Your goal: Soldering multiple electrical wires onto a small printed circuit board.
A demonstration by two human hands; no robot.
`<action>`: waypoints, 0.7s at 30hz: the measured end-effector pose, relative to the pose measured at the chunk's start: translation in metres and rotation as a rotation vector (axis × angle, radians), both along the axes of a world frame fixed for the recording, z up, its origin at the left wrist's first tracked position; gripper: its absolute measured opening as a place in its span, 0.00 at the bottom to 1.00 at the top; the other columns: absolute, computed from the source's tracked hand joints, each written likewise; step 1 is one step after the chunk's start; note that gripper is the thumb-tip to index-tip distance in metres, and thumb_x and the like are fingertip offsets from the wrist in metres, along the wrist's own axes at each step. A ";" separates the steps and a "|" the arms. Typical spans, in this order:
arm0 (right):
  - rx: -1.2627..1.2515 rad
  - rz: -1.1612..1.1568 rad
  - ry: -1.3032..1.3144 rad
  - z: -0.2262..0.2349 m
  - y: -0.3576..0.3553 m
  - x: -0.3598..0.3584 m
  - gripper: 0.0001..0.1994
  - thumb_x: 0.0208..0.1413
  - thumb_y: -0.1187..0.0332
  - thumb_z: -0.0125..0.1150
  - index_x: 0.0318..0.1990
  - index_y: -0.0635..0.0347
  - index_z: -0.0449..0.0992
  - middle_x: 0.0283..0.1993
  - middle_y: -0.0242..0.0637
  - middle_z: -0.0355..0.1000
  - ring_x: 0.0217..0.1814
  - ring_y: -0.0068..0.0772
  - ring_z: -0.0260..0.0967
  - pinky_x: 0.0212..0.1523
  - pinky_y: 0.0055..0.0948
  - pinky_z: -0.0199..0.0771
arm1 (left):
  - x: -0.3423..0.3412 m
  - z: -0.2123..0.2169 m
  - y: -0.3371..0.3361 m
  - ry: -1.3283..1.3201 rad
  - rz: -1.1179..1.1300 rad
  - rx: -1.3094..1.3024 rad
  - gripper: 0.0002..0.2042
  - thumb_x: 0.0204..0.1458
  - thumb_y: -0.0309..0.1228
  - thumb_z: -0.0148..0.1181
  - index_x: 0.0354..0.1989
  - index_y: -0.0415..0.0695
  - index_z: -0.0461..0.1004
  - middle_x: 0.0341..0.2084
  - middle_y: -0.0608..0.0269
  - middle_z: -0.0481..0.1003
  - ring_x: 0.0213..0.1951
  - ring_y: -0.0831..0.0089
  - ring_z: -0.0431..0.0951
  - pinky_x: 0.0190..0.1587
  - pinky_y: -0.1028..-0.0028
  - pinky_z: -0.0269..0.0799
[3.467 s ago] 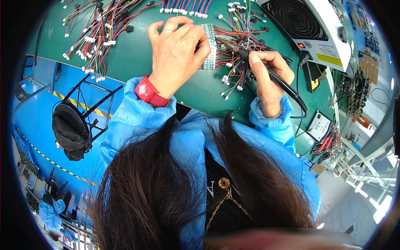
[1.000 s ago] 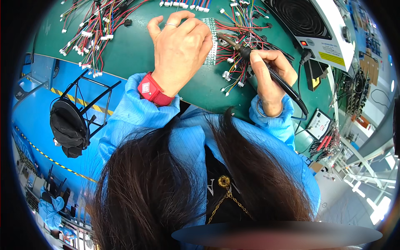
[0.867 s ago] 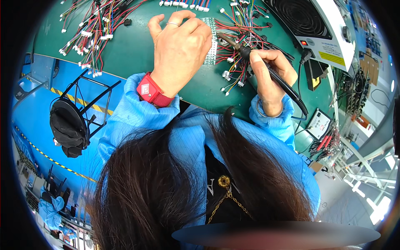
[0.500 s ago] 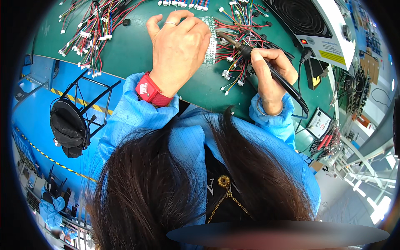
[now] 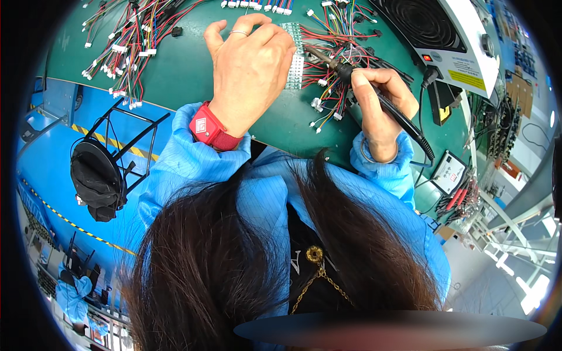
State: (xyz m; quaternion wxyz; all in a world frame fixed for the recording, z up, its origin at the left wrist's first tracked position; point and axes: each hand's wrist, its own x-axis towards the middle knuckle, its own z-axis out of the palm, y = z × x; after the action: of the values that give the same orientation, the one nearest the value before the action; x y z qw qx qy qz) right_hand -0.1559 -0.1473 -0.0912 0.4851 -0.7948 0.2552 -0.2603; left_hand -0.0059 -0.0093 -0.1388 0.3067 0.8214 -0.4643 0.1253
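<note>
My right hand (image 5: 381, 105) grips a soldering iron (image 5: 344, 71) by its black handle. Its metal tip points left toward a strip of small green circuit boards (image 5: 294, 73) on the bench. At the left edge of that strip is my left hand (image 5: 250, 70), back upward, with curled fingers and the little finger held apart. The fingertips nearest the boards are hidden, so what they pinch cannot be made out. Red and black wires with white connectors (image 5: 333, 96) lie right of the boards, beneath the iron.
Another bundle of wires (image 5: 126, 58) covers the green bench (image 5: 193, 55) at left. White connectors (image 5: 257, 6) line the far edge. A white fan unit (image 5: 451, 41) stands at right, above a small control box (image 5: 449, 172). A black stool (image 5: 96, 178) is on the blue floor.
My left hand has shifted very slightly to the left. The right hand and soldering iron stay almost where they were.
</note>
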 end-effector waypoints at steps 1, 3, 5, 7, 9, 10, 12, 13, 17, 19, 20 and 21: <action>0.000 0.000 0.000 0.000 0.000 0.000 0.04 0.51 0.76 0.68 0.32 0.68 0.80 0.25 0.33 0.76 0.25 0.15 0.70 0.27 0.17 0.69 | 0.000 0.000 0.000 -0.006 0.001 0.002 0.03 0.48 0.31 0.67 0.29 0.52 0.79 0.32 0.77 0.79 0.48 0.72 0.75 0.54 0.55 0.55; 0.021 -0.004 -0.011 0.002 0.002 0.002 0.04 0.51 0.76 0.68 0.32 0.68 0.80 0.25 0.33 0.76 0.25 0.15 0.70 0.27 0.17 0.69 | 0.000 0.000 -0.001 -0.009 0.003 0.000 0.02 0.48 0.31 0.67 0.29 0.52 0.79 0.32 0.77 0.79 0.48 0.72 0.75 0.54 0.55 0.55; 0.011 -0.001 -0.006 0.001 0.001 0.001 0.04 0.51 0.76 0.68 0.32 0.68 0.80 0.26 0.33 0.76 0.26 0.15 0.70 0.27 0.17 0.69 | 0.000 0.001 -0.001 -0.012 0.005 -0.003 0.02 0.48 0.31 0.67 0.29 0.52 0.79 0.32 0.77 0.79 0.48 0.72 0.75 0.54 0.54 0.55; 0.001 0.002 0.000 0.001 0.001 0.001 0.04 0.52 0.76 0.68 0.33 0.68 0.79 0.26 0.33 0.76 0.26 0.15 0.70 0.27 0.17 0.69 | 0.000 0.001 -0.001 -0.030 0.010 0.021 0.03 0.48 0.32 0.67 0.29 0.52 0.79 0.32 0.77 0.78 0.48 0.71 0.75 0.54 0.54 0.55; 0.027 0.010 -0.014 0.002 0.001 0.001 0.04 0.52 0.77 0.68 0.33 0.68 0.79 0.26 0.34 0.76 0.26 0.15 0.71 0.28 0.17 0.69 | -0.001 0.002 -0.003 -0.048 0.011 0.027 0.03 0.48 0.32 0.67 0.30 0.52 0.79 0.32 0.77 0.78 0.48 0.71 0.75 0.55 0.54 0.55; 0.026 0.009 -0.015 0.003 0.001 0.001 0.04 0.52 0.77 0.68 0.33 0.68 0.79 0.26 0.34 0.76 0.26 0.15 0.71 0.28 0.17 0.69 | -0.001 0.002 -0.003 -0.067 0.011 0.033 0.03 0.48 0.32 0.67 0.30 0.52 0.79 0.32 0.77 0.78 0.48 0.71 0.74 0.55 0.55 0.55; 0.015 0.020 -0.018 0.002 0.001 0.001 0.04 0.52 0.77 0.68 0.33 0.69 0.79 0.27 0.34 0.77 0.27 0.15 0.71 0.28 0.17 0.69 | -0.002 0.004 -0.003 -0.071 0.012 0.056 0.03 0.48 0.32 0.67 0.30 0.52 0.79 0.32 0.76 0.78 0.48 0.72 0.74 0.55 0.55 0.55; 0.016 0.022 -0.014 0.001 0.001 0.002 0.04 0.52 0.77 0.68 0.33 0.69 0.79 0.27 0.34 0.77 0.27 0.15 0.71 0.28 0.17 0.69 | -0.002 0.003 -0.002 -0.073 0.013 0.080 0.03 0.48 0.32 0.67 0.30 0.52 0.79 0.32 0.76 0.77 0.48 0.72 0.74 0.55 0.55 0.55; 0.008 0.021 -0.007 0.001 0.000 0.001 0.05 0.52 0.76 0.68 0.33 0.69 0.79 0.26 0.34 0.76 0.26 0.15 0.70 0.27 0.17 0.69 | -0.002 0.002 -0.003 -0.082 0.015 0.065 0.03 0.48 0.32 0.66 0.30 0.51 0.79 0.32 0.75 0.77 0.48 0.72 0.74 0.55 0.55 0.55; 0.005 0.018 -0.005 0.000 0.000 0.001 0.05 0.52 0.76 0.68 0.33 0.68 0.79 0.25 0.33 0.76 0.26 0.15 0.70 0.27 0.17 0.69 | -0.002 0.002 -0.003 -0.088 0.017 0.076 0.03 0.48 0.32 0.66 0.30 0.51 0.79 0.32 0.75 0.77 0.48 0.71 0.74 0.55 0.55 0.56; -0.010 0.018 -0.003 0.000 -0.001 0.000 0.05 0.52 0.76 0.68 0.33 0.68 0.79 0.25 0.33 0.76 0.26 0.15 0.70 0.27 0.17 0.69 | -0.003 0.003 -0.004 -0.088 0.017 0.076 0.03 0.48 0.32 0.66 0.30 0.51 0.79 0.32 0.75 0.77 0.48 0.71 0.74 0.55 0.55 0.56; -0.025 0.017 0.000 0.000 -0.001 0.000 0.05 0.52 0.75 0.68 0.33 0.68 0.79 0.25 0.33 0.76 0.25 0.15 0.70 0.27 0.17 0.69 | -0.003 0.004 -0.005 -0.088 0.018 0.082 0.03 0.48 0.32 0.66 0.30 0.51 0.79 0.31 0.74 0.76 0.48 0.71 0.74 0.55 0.55 0.56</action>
State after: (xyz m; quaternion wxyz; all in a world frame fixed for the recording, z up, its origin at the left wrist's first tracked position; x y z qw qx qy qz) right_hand -0.1556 -0.1484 -0.0915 0.4773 -0.8031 0.2449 -0.2593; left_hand -0.0090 -0.0139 -0.1352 0.2510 0.8311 -0.4745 0.1449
